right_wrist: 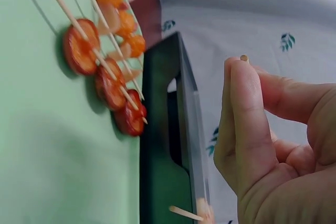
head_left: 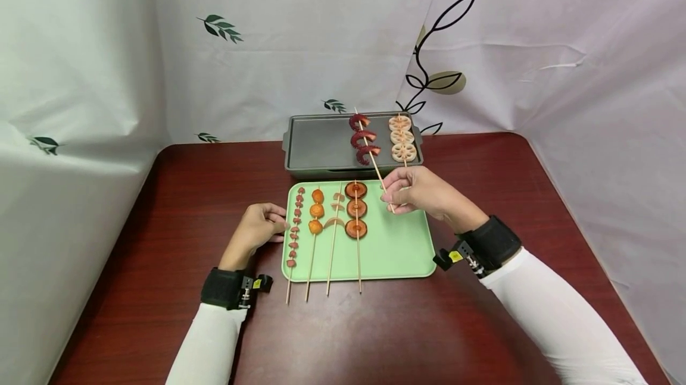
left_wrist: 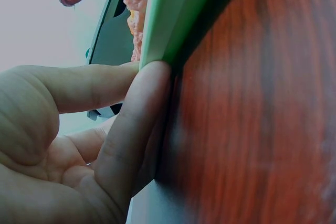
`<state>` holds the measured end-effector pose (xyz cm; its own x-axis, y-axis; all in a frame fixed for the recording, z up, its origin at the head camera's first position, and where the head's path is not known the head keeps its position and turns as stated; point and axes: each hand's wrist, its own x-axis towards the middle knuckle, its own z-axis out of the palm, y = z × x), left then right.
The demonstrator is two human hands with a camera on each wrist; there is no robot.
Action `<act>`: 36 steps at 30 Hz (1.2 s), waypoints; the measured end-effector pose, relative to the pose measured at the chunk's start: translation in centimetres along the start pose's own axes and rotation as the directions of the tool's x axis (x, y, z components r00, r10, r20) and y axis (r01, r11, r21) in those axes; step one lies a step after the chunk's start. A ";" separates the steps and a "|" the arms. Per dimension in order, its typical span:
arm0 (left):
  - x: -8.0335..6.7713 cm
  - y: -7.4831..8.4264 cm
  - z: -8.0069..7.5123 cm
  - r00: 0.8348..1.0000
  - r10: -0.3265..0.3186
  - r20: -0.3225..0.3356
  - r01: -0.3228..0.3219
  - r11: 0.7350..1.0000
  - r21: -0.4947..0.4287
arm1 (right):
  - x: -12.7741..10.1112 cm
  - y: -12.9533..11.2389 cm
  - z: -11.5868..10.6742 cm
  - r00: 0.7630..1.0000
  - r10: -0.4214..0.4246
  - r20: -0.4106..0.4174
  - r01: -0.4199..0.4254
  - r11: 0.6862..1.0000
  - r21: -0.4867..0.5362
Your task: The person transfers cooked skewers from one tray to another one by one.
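My right hand (head_left: 420,191) pinches the lower stick of a skewer of dark red octopus tentacle pieces (head_left: 366,137). In the head view the skewer overlaps the grey grill pan (head_left: 318,141); its height above the pan is hard to judge. My left hand (head_left: 257,227) pinches the left rim of the light green tray (head_left: 399,251) between thumb and finger. On that tray lie a skewer of small red meat pieces (head_left: 295,229), an orange ball skewer (head_left: 317,210), a skewer of pale curved slices (head_left: 337,207) and a mushroom skewer (head_left: 356,208).
A lotus root skewer (head_left: 402,137) lies at the pan's right end, its stick over the near edge. The pan stands just behind the tray on a dark red wooden table (head_left: 203,177). White patterned cloth (head_left: 300,28) hangs behind and at both sides.
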<state>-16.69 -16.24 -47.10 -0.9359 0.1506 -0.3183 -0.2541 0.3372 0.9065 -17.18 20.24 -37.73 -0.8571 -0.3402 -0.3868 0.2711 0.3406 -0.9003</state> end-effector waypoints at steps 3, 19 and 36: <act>0.0 0.0 0.0 1.000 0.000 0.001 0.000 1.000 0.000 | -0.6 0.4 0.6 1.000 -0.004 0.013 0.004 1.000 -0.006; -0.1 -0.1 0.1 1.000 -0.007 0.005 0.007 1.000 0.003 | -2.9 3.0 3.3 0.995 -0.067 0.072 0.075 0.991 -0.110; 0.0 0.0 0.0 1.000 -0.008 -0.009 0.008 1.000 0.005 | -4.8 6.1 5.5 0.988 -0.083 0.131 0.106 0.978 -0.177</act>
<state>-16.71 -16.25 -47.11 -0.9359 0.1394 -0.3234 -0.2608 0.3427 0.9025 -8.95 19.14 -42.50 -0.8121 -0.4789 -0.3334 0.0971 0.4525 -0.8864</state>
